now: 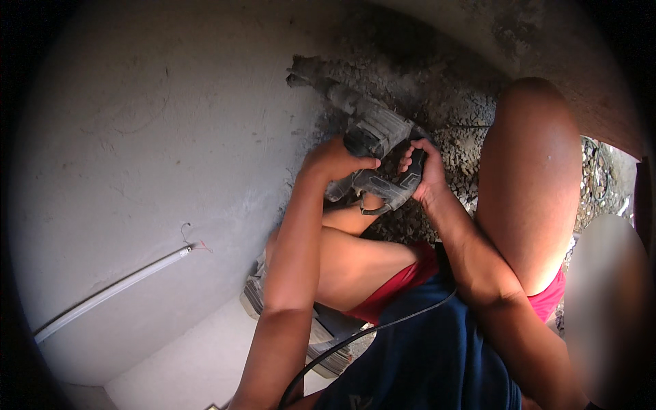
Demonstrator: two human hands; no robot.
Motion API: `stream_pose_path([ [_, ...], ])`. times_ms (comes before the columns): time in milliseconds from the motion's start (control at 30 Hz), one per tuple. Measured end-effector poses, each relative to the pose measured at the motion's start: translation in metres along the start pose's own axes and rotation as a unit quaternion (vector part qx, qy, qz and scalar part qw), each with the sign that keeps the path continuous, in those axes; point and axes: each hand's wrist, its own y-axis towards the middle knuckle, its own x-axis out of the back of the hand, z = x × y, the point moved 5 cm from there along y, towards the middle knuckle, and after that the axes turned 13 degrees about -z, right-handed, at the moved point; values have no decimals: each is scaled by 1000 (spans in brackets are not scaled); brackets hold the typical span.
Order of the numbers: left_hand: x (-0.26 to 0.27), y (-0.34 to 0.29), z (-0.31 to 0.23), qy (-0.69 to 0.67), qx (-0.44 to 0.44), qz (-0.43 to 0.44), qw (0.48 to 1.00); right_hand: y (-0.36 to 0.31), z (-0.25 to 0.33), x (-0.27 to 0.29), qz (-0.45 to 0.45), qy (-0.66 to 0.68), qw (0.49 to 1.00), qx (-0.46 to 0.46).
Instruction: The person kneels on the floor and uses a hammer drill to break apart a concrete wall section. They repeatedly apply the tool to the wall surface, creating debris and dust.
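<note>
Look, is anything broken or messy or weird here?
Yes. Thin wires poke out of the end of the white tube on the wall, as if unfinished. Loose rubble also lies beside the dusty power tool, messy next to that smooth wall.

Free gap between power tool (385, 132) and knee (531, 119)

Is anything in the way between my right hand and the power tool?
Nothing visible: your right hand wraps directly around the rear handle of the power tool. Your left hand is at the tool's other side, not between them.
</note>
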Motion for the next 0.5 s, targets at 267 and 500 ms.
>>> stream_pose_path([
  [267, -6, 5, 8, 30, 0, -18, 999, -3, 0, -1, 0, -6, 1000, 6],
  [500, -6, 7, 8, -4, -16, -21, 1000, 1, 5, -2, -3, -29, 999, 17],
])
